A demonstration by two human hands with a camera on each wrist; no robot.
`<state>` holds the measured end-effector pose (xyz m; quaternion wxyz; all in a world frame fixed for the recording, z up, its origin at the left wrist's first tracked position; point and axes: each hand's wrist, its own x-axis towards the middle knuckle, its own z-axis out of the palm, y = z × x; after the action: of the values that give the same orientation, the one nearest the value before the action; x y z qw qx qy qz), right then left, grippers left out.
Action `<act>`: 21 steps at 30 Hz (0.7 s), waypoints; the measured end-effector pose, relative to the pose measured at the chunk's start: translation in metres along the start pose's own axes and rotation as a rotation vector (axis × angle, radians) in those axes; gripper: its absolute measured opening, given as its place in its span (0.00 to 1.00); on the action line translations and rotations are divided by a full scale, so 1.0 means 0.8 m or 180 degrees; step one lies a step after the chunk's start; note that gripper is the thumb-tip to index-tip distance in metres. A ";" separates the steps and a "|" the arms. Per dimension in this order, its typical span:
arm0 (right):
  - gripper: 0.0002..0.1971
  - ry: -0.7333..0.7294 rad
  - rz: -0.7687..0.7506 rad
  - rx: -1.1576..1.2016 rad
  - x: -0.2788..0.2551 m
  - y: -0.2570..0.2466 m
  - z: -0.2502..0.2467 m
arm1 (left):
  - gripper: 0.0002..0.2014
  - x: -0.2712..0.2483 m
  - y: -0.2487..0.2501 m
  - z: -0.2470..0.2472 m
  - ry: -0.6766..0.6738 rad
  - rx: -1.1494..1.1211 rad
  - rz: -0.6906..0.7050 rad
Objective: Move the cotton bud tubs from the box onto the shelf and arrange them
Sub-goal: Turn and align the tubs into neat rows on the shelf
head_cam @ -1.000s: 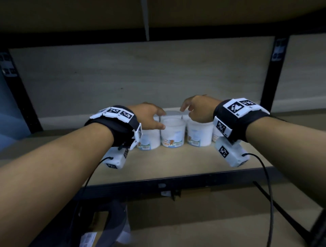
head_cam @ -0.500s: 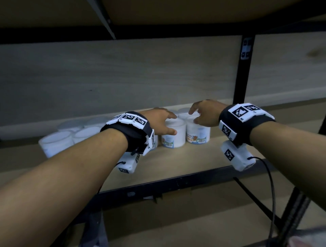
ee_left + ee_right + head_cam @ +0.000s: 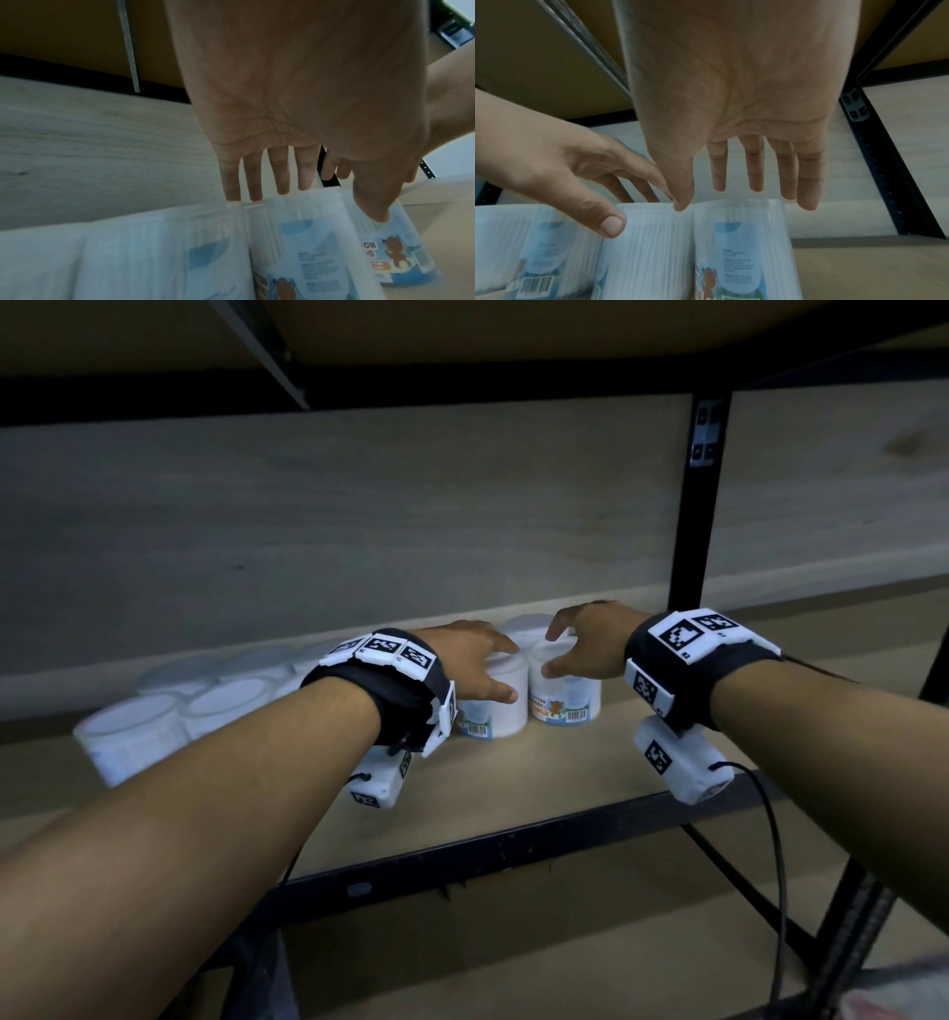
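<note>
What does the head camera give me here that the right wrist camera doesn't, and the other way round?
Only the head view shows the blurred row of tubs running off to the left, the shelf's black front edge and both wrist bands.

Only the right wrist view shows the right hand from the palm side, fingers straight and spread above the tub tops, gripping nothing.

Both show the left hand with its thumb against a tub, the bear-label tub beside it, and the black upright post.
</note>
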<state>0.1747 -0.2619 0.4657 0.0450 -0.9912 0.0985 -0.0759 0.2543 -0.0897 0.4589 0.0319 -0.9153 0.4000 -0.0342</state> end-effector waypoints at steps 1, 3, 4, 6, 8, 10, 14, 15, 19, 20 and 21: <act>0.30 -0.0001 -0.0002 -0.0019 0.001 -0.001 0.000 | 0.37 0.001 -0.001 0.000 -0.0026 0.0003 -0.0014; 0.30 -0.0028 -0.0005 -0.0039 0.002 -0.002 0.001 | 0.36 0.003 -0.004 0.001 -0.0049 -0.0004 -0.0035; 0.30 -0.0043 0.0002 -0.0036 0.003 -0.003 0.001 | 0.36 0.005 -0.005 0.001 -0.0051 -0.0015 -0.0037; 0.31 -0.0073 0.0034 -0.0020 0.006 -0.004 0.001 | 0.36 0.008 -0.006 0.002 -0.0071 -0.0048 -0.0033; 0.32 -0.0091 0.0103 -0.0013 0.010 -0.005 0.001 | 0.36 0.011 -0.006 0.002 -0.0090 -0.0076 -0.0039; 0.34 -0.0113 0.0202 -0.0013 0.015 -0.005 0.002 | 0.36 0.015 -0.006 0.002 -0.0125 -0.0110 -0.0044; 0.34 -0.0137 0.0394 0.0010 0.028 -0.003 0.007 | 0.36 0.020 -0.006 0.000 -0.0146 -0.0138 -0.0073; 0.34 -0.0133 0.0420 0.0009 0.032 -0.002 0.008 | 0.35 0.021 -0.006 0.000 -0.0131 -0.0150 -0.0086; 0.30 -0.0214 0.0514 -0.0051 0.041 -0.004 0.008 | 0.34 0.023 -0.003 -0.004 -0.0099 -0.0208 -0.0148; 0.30 -0.0246 0.0520 -0.0070 0.043 -0.005 0.006 | 0.34 0.023 -0.003 -0.005 -0.0091 -0.0221 -0.0159; 0.31 -0.0284 0.0520 -0.0090 0.045 -0.006 0.005 | 0.33 0.023 -0.002 -0.007 -0.0089 -0.0233 -0.0169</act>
<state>0.2112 -0.2640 0.4678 0.0414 -0.9828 0.1779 -0.0264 0.2678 -0.1021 0.4649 0.0031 -0.9266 0.3760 -0.0075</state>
